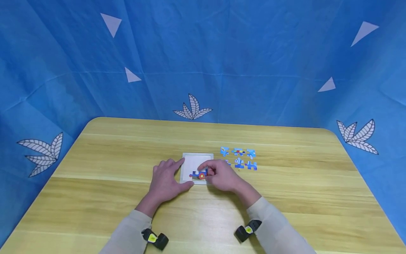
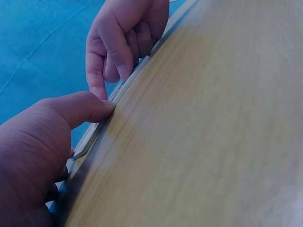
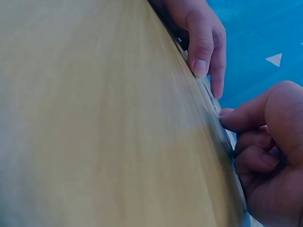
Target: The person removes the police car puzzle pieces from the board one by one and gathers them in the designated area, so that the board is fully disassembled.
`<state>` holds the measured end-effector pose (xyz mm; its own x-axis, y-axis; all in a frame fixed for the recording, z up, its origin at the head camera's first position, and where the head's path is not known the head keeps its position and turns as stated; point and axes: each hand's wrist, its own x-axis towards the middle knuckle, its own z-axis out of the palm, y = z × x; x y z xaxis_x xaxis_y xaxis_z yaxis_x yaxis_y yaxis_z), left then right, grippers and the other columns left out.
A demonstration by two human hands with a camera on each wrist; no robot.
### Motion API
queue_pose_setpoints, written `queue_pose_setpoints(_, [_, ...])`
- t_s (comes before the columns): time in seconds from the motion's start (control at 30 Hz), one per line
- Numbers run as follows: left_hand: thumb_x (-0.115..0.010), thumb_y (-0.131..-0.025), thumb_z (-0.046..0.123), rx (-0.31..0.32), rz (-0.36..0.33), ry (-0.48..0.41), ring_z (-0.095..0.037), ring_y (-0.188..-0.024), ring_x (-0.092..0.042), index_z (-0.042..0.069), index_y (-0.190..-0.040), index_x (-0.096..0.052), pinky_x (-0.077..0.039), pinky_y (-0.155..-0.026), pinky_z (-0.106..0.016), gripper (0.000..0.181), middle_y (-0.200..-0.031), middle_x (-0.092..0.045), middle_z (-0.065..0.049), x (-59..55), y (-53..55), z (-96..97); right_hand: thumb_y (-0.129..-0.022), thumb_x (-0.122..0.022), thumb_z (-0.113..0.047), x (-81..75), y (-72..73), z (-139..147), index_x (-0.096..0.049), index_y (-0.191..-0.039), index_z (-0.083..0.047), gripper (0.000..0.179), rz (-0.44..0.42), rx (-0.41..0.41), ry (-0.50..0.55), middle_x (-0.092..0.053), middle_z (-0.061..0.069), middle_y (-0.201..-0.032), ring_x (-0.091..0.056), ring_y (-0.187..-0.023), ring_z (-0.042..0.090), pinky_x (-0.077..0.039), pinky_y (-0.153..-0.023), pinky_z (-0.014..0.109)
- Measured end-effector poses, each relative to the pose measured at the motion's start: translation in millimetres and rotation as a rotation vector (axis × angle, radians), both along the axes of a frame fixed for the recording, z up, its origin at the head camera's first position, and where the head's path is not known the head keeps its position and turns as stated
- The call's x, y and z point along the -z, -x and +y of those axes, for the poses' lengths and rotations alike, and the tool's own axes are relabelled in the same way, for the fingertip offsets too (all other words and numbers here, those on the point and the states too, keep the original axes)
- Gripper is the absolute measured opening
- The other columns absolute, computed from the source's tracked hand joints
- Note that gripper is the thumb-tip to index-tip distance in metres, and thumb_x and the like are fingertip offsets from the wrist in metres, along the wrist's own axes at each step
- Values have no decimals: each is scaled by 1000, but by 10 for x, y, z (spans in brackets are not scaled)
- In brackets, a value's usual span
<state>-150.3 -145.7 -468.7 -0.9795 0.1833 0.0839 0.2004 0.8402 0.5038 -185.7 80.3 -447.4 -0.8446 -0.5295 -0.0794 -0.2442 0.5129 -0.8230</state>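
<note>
A pale square puzzle tray (image 1: 197, 155) lies on the table before me, and joined puzzle pieces (image 1: 201, 175) with a blue and red vehicle picture lie along its near side. My left hand (image 1: 165, 180) rests at the tray's left, its thumb on the near edge and its index finger by the left edge. My right hand (image 1: 222, 175) is over the tray's right part. Its index finger reaches down to the pieces and its thumb is beside them, while the other fingers are curled. Both wrist views show the tray edge-on, so the contact with the pieces is hidden there.
Several loose blue puzzle pieces (image 1: 238, 151) lie in two rows right of the tray, one partly behind my right hand. The wooden table (image 1: 304, 183) stretches to both sides. A blue cloth (image 1: 260, 63) hangs behind its far edge.
</note>
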Motion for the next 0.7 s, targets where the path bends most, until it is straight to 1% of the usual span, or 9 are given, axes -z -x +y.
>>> queue_pose_setpoints(0.17, [-80,-72,59,1,-8,0,-23,-96,-44,11,-144,-55,-29,-80,-41,90,-103,-55,-2,-3,3,-4,-84,-65,5,-29,5,-4,-72,-105,-11,27,-22,-2,-21,-41,-6,-61,-41,-58,11,-41,-73,35])
queue_pose_setpoints(0.33, [-80,-72,59,3,-6,1,-24,-96,-44,11,-144,-56,-29,-80,-41,90,-102,-55,-2,-4,10,-5,-84,-65,6,-32,9,-3,-72,-102,-11,25,-21,-7,-22,-42,-5,-63,-41,-58,11,-40,-71,35])
queue_pose_setpoints(0.7, [-80,-72,59,3,-13,4,-23,-95,-44,11,-145,-55,-28,-79,-40,90,-102,-54,-1,-10,7,-5,-83,-64,7,-38,0,-21,-71,-100,-15,28,-16,9,-32,-42,-7,-64,-41,-60,11,-40,-70,34])
